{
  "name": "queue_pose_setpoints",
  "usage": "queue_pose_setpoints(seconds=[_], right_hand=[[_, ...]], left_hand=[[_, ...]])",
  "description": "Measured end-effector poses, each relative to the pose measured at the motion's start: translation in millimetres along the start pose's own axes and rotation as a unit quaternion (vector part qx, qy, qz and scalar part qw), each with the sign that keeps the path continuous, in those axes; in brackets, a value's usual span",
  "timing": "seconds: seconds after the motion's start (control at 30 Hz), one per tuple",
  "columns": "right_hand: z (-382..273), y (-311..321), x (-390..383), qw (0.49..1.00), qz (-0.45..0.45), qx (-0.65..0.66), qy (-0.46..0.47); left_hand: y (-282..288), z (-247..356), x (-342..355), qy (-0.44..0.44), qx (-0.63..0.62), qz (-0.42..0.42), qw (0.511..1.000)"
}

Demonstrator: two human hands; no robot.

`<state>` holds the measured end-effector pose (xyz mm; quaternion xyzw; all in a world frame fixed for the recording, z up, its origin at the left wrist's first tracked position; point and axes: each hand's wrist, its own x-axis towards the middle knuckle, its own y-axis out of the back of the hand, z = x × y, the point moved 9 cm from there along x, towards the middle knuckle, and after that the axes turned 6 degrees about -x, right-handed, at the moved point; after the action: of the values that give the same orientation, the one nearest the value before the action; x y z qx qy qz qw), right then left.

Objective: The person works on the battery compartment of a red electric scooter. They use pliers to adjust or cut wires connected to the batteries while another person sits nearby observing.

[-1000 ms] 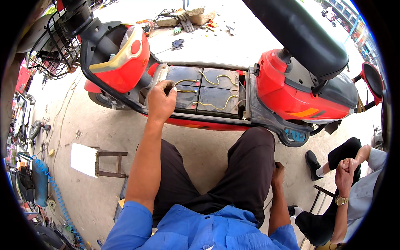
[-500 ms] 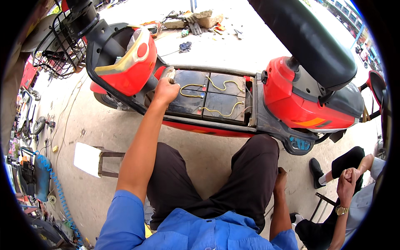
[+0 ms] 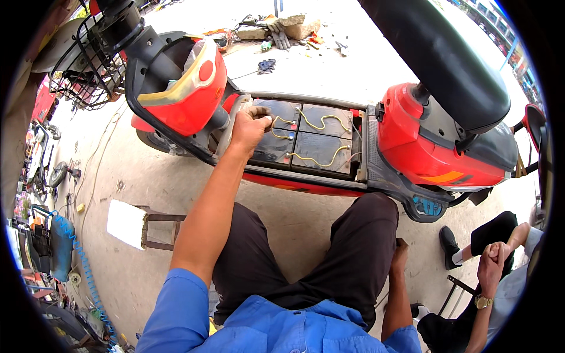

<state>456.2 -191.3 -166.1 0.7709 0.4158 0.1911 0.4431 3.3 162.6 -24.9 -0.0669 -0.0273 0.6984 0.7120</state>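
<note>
Yellow wire (image 3: 281, 136), upper centre, could loosen if the adjacent left hand (image 3: 250, 128) pulls; grip unclear for left and right hand (image 3: 400, 255).

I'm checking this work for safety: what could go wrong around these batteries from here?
The bare left hand is right by a yellow wire on the dark batteries; if they hold charge, bridging terminals might cause a spark or burn.

The yellow wires curve loosely across the battery tops, so a finger might snag one and perhaps pull an end loose.
</note>
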Motion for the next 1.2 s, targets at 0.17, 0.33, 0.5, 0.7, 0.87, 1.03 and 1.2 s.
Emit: queue_pose_setpoints(seconds=[0.17,0.33,0.5,0.7,0.87,1.03,1.2], right_hand=[[3.2,-4.2,-0.1,1.0,-0.006,0.023,0.002],[3.9,-5.4,1.4,0.999,0.002,0.05,0.01],[2.0,-5.4,-0.1,0.998,0.025,0.041,0.036],[4.1,-12.6,3.6,0.997,0.012,0.06,0.049],[2.2,-9.7,-0.5,0.996,0.021,0.074,0.049],[10.8,-12.0,0.8,0.998,0.004,0.06,0.027],[-4.6,-2.9,-1.4,0.998,0.023,0.048,0.023]], left_hand=[[-31.4,0.1,-21.2,-0.032,0.015,-0.095,0.995],[-60.3,22.9,-54.4,-0.167,0.221,-0.082,0.957],[-69.9,26.7,-69.0,-0.21,0.301,-0.093,0.926],[-60.9,29.4,-65.3,-0.201,0.271,-0.086,0.937],[-42.0,18.1,-50.2,-0.103,0.166,-0.046,0.98],[-6.3,6.5,-28.8,-0.08,0.042,0.0,0.996],[22.1,-8.6,-11.7,-0.071,0.045,0.03,0.996]])
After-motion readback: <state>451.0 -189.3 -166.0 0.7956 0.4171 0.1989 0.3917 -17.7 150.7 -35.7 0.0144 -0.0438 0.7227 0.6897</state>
